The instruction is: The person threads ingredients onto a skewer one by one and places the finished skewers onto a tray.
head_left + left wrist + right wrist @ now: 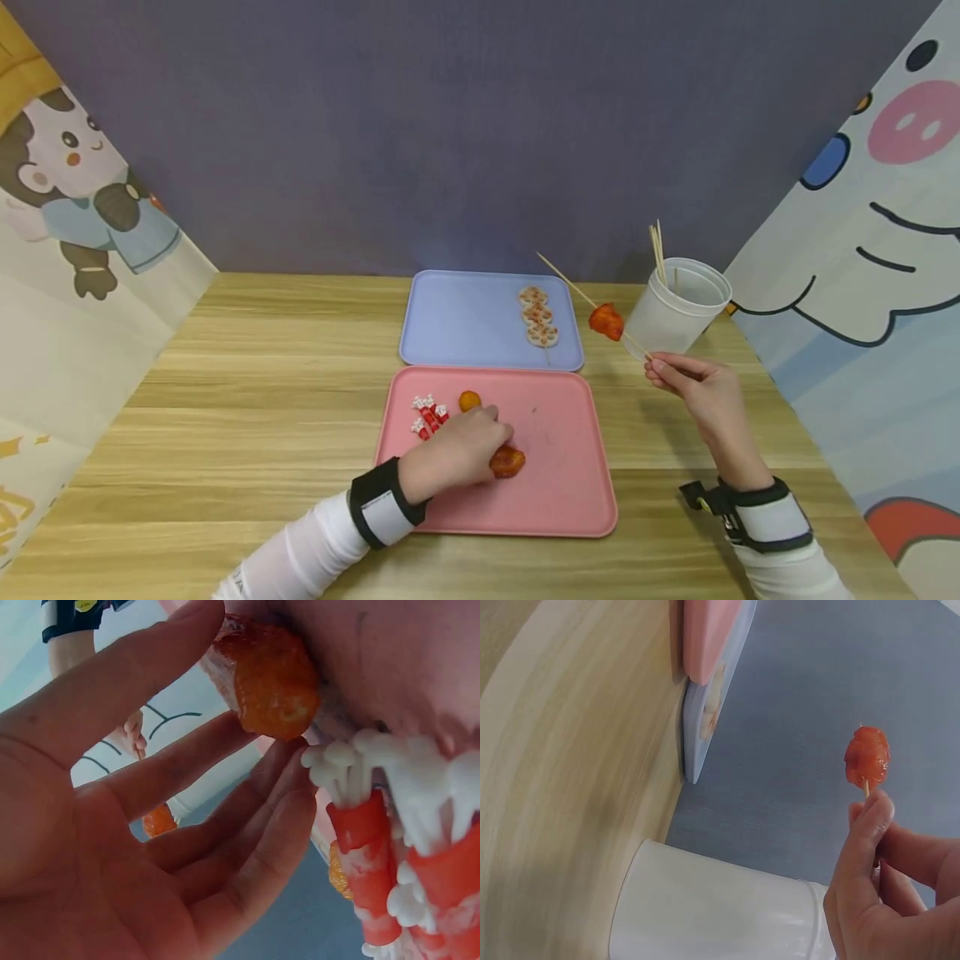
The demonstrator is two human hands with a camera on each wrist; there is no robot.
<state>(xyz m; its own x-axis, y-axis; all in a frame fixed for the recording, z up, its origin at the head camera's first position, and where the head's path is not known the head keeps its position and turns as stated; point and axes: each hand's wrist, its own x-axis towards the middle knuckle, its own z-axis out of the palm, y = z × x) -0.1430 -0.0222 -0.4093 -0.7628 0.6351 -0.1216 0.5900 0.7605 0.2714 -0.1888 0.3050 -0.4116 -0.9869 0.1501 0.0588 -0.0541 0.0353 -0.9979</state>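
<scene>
My right hand (701, 396) pinches a bamboo skewer (564, 277) near its lower end, beside the white tub. One red-orange glazed meat chunk (606, 322) is threaded on the skewer; in the right wrist view this chunk (868, 756) sits just above the fingertips. Over the pink tray (558, 500), my left hand (461, 442) has its thumb and forefinger at opposite sides of a glazed orange-brown meat chunk (274, 679), the forefinger's tip hidden behind it. Beside that hand lie red-wrapped enoki mushroom rolls (364, 847) and a round orange ball (469, 401).
Behind the pink tray a pale blue tray (457, 321) carries a skewer of lotus root slices (537, 314). The white tub (667, 321) at the right holds several bare skewers (657, 250). A grey panel (480, 142) closes off the back of the wooden table (285, 375).
</scene>
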